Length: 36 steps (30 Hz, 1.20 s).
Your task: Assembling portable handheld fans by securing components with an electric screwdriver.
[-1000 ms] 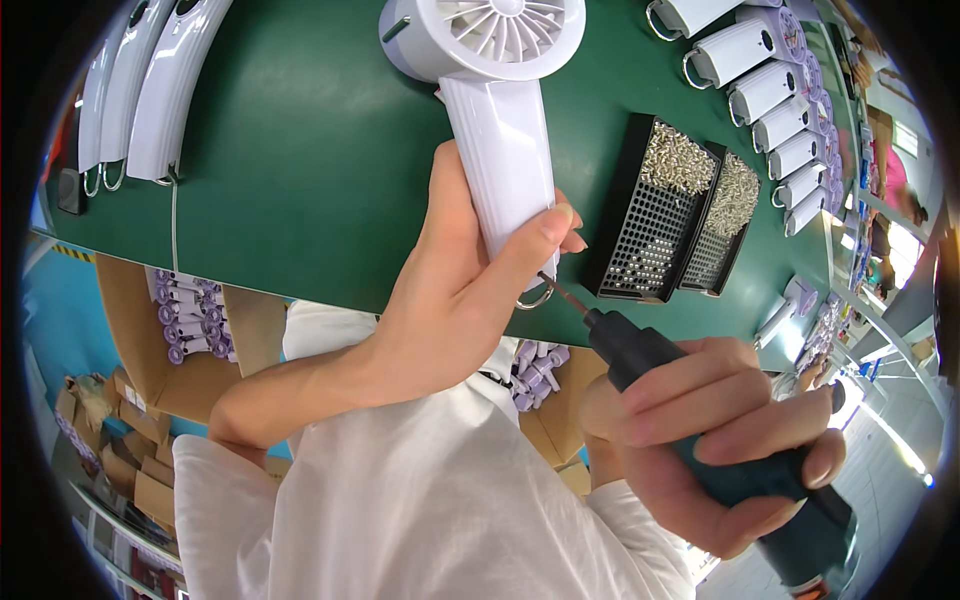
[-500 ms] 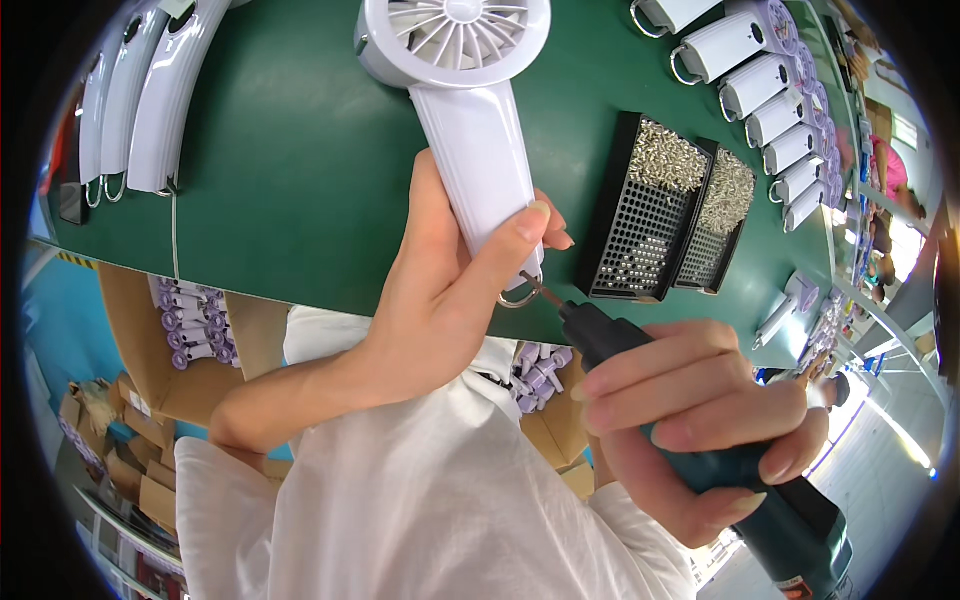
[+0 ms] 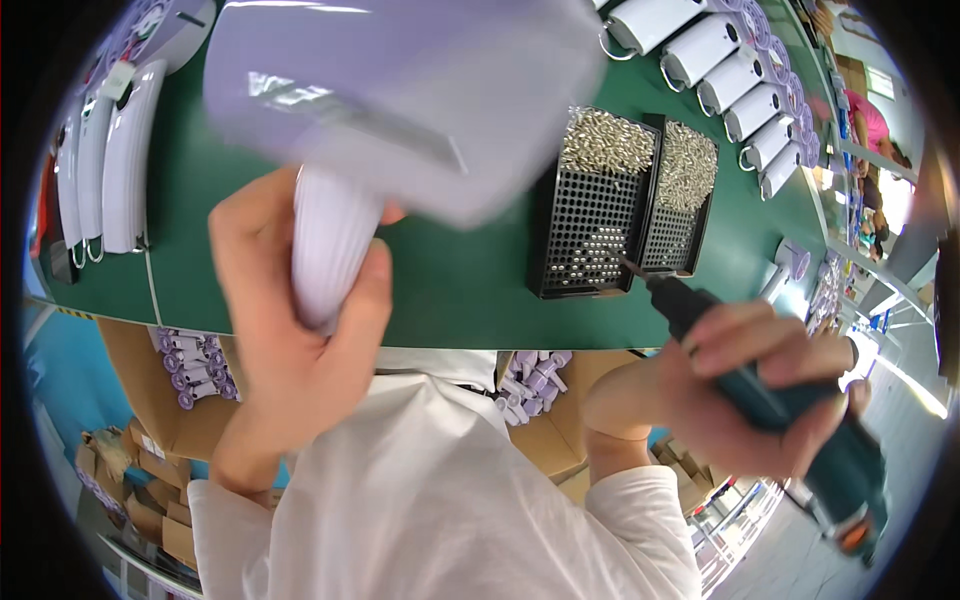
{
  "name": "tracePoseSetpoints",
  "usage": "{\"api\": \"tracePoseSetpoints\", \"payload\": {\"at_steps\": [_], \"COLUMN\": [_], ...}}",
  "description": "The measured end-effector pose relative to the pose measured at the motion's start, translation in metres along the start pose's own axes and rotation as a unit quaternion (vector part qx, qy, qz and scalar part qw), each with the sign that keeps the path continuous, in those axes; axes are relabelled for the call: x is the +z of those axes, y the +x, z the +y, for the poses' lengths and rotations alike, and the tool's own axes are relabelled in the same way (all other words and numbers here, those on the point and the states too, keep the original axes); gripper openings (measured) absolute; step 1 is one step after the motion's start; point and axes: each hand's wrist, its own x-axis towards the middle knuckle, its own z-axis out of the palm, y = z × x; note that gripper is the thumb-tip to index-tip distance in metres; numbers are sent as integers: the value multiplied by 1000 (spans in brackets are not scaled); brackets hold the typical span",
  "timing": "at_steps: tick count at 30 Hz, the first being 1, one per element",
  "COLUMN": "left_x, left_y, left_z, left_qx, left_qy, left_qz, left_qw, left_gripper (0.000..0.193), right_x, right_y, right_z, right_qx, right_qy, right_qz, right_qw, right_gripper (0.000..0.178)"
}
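My left hand (image 3: 290,330) is wrapped round the ribbed handle of a handheld fan (image 3: 400,90). The fan's large pale-purple head is raised close to the camera, partly cut off by the top edge and slightly blurred. In my right hand (image 3: 750,400) is a dark green electric screwdriver (image 3: 845,475) with a black nose. Its bit points at the lower right side of a black screw tray (image 3: 541,245), near several screws seated in the holes; contact cannot be made out. Loose silver screws (image 3: 605,140) are heaped at the tray's far end.
A second black screw tray (image 3: 708,225) adjoins the first. White fan bodies with wire loops (image 3: 730,80) line the right of the green table (image 3: 460,290); more white handles (image 3: 130,170) lie at left. Cardboard boxes (image 3: 165,395) of purple-and-white parts stand below the table edge.
The fan has swung up and left toward the camera, turning its head's grille out of sight. The screwdriver bit has left the fan's handle end and moved right to the screw tray.
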Motion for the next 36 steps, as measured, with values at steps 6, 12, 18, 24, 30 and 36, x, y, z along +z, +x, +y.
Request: {"api": "tracePoseSetpoints", "payload": {"at_steps": [6,12,18,24,30,36], "left_x": [-29,-26,-25,-21,-20,-20], "left_y": [-10,-5,0,5,3,2], "left_z": [-3,2,7,9,13,20], "left_qx": [143,84,142,149,156,151], "left_qy": [326,388,448,456,442,500], "left_qz": [-26,-58,-100,-143,-130,-186], "left_qw": [934,916,877,866,874,832], "left_gripper": [64,66,78,81,73,57], "right_x": [-12,-17,-15,-17,-16,-5], "right_y": [0,1,4,3,2,1], "right_z": [20,26,27,28,25,26], "right_qx": [60,61,72,70,76,69], "right_qy": [-9,-25,-15,-42,-51,-84], "right_qz": [34,1,-26,-32,-21,19], "right_qw": [998,998,997,996,996,994], "right_gripper": [22,21,19,19,17,17]}}
